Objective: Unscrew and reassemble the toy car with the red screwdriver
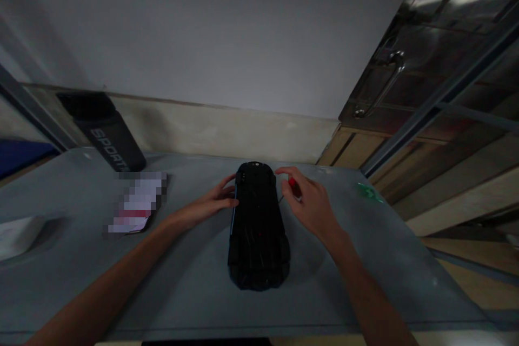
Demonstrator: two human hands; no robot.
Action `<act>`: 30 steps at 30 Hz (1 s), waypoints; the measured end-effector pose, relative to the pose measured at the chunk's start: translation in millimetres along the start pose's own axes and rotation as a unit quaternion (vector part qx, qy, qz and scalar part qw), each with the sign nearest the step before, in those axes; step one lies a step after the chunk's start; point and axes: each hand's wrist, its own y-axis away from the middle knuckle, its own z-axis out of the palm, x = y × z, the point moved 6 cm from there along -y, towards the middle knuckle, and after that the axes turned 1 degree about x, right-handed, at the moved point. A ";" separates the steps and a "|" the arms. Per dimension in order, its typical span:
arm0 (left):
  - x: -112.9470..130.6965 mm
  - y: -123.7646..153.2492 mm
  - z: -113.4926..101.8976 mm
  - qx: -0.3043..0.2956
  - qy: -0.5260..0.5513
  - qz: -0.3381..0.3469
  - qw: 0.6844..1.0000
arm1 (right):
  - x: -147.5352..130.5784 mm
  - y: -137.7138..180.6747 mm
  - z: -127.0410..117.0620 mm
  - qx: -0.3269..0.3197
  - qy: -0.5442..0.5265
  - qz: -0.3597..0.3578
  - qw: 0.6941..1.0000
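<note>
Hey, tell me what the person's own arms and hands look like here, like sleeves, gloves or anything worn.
The left hand and right hand are ungloved, and both forearms are bare, with no sleeves in view. No watch or bracelet shows; the dim, soft picture hides finer details.

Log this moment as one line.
left hand: touching black toy car | right hand: holding red-handled tool | car: on grey table
</note>
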 end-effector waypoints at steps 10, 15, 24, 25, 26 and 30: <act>6.2 3.0 4.2 0.009 0.002 -0.017 1.000 | -5.1 0.5 5.1 -0.042 -0.055 0.010 0.998; 1.5 0.0 1.8 0.002 0.009 -0.011 1.000 | -3.8 2.5 5.8 -0.031 -0.026 0.041 0.998; 4.5 2.5 4.1 -0.002 0.010 0.001 1.000 | -18.0 4.0 4.2 -0.014 -0.052 -0.027 0.998; 4.7 2.6 4.5 0.000 0.014 0.000 1.000 | -18.5 3.9 4.8 -0.014 -0.050 -0.030 0.998; 4.6 2.4 4.7 0.003 0.018 -0.001 1.000 | -18.3 3.5 5.4 -0.013 -0.047 -0.032 0.998; 3.3 0.1 5.7 0.008 0.026 -0.005 1.000 | -13.7 0.6 7.4 0.004 -0.008 -0.028 1.000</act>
